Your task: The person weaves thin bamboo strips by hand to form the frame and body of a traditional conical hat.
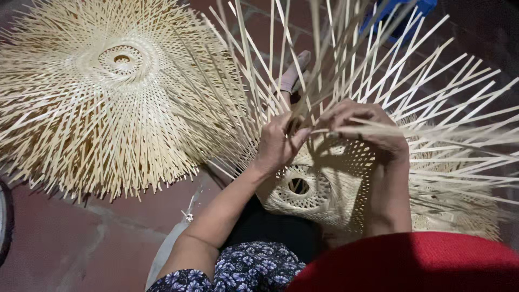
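Observation:
A half-woven bamboo basket [319, 186] with an open lattice and a round hole at its centre rests on my lap, its loose pale strips [432, 81] fanning upward and to the right. My left hand [278, 143] pinches strips at the weave's upper edge, thumb pressed against them. My right hand [362, 127] grips a strip right beside it, fingers curled over the weave. Both hands nearly touch each other.
A stack of finished woven bamboo pieces [108, 92] with splayed strip ends lies on the red-brown floor [65, 243] at left. A foot in a pale sandal [294, 73] shows behind the strips. A blue object [397, 16] sits at top right. My red sleeve [421, 262] fills the lower right.

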